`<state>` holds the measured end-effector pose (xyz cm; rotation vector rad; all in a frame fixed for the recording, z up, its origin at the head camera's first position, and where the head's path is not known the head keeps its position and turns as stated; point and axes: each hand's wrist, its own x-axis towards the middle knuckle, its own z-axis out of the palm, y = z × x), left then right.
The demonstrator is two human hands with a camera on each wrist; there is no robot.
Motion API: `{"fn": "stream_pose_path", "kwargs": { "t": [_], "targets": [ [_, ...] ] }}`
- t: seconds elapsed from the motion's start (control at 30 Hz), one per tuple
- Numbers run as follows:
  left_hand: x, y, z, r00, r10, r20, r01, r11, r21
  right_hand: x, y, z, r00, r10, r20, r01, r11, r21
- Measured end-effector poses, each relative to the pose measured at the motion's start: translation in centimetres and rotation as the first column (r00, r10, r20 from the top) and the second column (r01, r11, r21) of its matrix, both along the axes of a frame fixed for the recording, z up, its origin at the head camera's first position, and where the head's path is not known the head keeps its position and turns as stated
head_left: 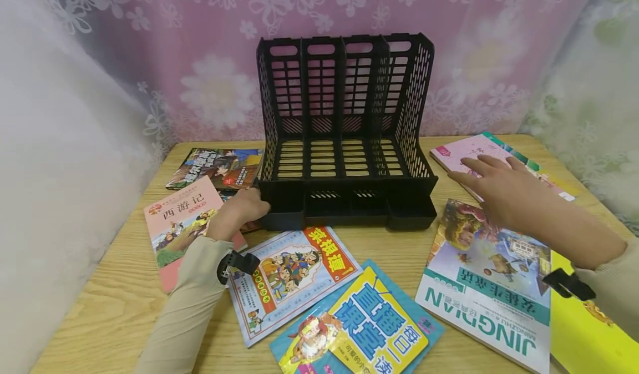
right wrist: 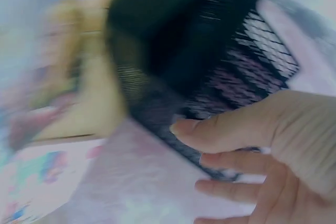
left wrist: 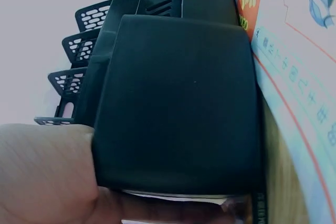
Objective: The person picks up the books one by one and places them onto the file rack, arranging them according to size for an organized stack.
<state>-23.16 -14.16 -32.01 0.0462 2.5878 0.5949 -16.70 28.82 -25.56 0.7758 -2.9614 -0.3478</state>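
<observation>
A black desk file organizer, with upright slots behind and low trays in front, stands at the middle of the table. My left hand grips its front left corner. In the left wrist view the front tray wall fills the middle, fingers lie along its outer side, and the thumb is hidden behind it. My right hand hovers with spread fingers over the books at the right, holding nothing. Beneath it lie a pink book and a fairy-tale book. In the blurred right wrist view, the right hand appears near the organizer.
Left of the organizer lie a pink-covered book and a dark comic-style book. In front are a light blue book and a teal-and-yellow book. A yellow book lies far right. A floral curtain hangs behind.
</observation>
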Motion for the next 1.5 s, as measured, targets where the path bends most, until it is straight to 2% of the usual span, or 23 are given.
{"fn": "stream_pose_path", "kwargs": {
  "t": [0.1, 0.27, 0.4, 0.5, 0.67, 0.73, 0.8, 0.9, 0.97, 1.07, 1.33, 1.43, 1.5],
  "targets": [
    [-0.3, -0.1, -0.4, 1.000, 0.000, 0.000, 0.000, 0.999, 0.037, 1.0, 2.6, -2.2, 0.999, 0.034, 0.022, -0.035, 0.998, 0.057],
    [-0.4, -0.1, -1.0, 0.999, 0.028, 0.017, -0.029, 0.996, 0.084, 3.4, 6.7, -6.3, 0.998, 0.029, 0.050, -0.036, 0.988, 0.150],
    [-0.4, -0.2, -1.2, 0.999, 0.037, 0.010, -0.037, 0.997, 0.064, 4.9, 8.7, -8.8, 0.993, 0.113, -0.016, -0.108, 0.974, 0.198],
    [-0.5, -0.1, -1.4, 0.999, 0.038, 0.004, -0.038, 0.998, 0.045, 5.6, 9.3, -9.8, 0.974, 0.212, -0.086, -0.190, 0.960, 0.207],
    [-0.5, 0.0, -1.4, 0.999, 0.046, 0.012, -0.047, 0.996, 0.073, 6.6, 9.4, -10.4, 0.943, 0.316, -0.103, -0.273, 0.913, 0.301],
    [-0.4, 0.0, -1.3, 0.999, 0.047, 0.004, -0.047, 0.996, 0.081, 7.0, 9.4, -10.6, 0.941, 0.329, -0.083, -0.292, 0.909, 0.298],
    [-0.3, -0.1, -1.2, 0.999, 0.049, -0.004, -0.049, 0.996, 0.080, 7.3, 9.3, -10.8, 0.943, 0.325, -0.067, -0.298, 0.918, 0.260],
    [-0.4, -0.4, -1.1, 0.999, 0.049, -0.010, -0.048, 0.996, 0.071, 7.6, 9.7, -11.3, 0.940, 0.337, -0.055, -0.327, 0.935, 0.136],
    [-0.3, -0.5, -1.0, 0.998, 0.057, -0.005, -0.056, 0.996, 0.075, 7.8, 10.0, -11.4, 0.933, 0.355, -0.065, -0.349, 0.933, 0.090],
    [-0.4, -0.4, -1.0, 0.998, 0.069, 0.005, -0.069, 0.994, 0.089, 7.7, 10.4, -11.4, 0.912, 0.400, -0.095, -0.394, 0.916, 0.074],
    [-0.4, -0.3, -1.3, 0.997, 0.079, 0.020, -0.081, 0.991, 0.108, 7.7, 10.0, -10.8, 0.850, 0.493, -0.187, -0.476, 0.870, 0.129],
    [-0.4, -0.3, -1.3, 0.996, 0.085, 0.016, -0.086, 0.991, 0.105, 7.8, 9.4, -10.2, 0.820, 0.513, -0.254, -0.497, 0.858, 0.128],
    [-0.5, -0.3, -1.2, 0.996, 0.089, 0.017, -0.090, 0.990, 0.109, 7.9, 9.2, -9.6, 0.808, 0.520, -0.276, -0.508, 0.853, 0.117]
  ]
}}
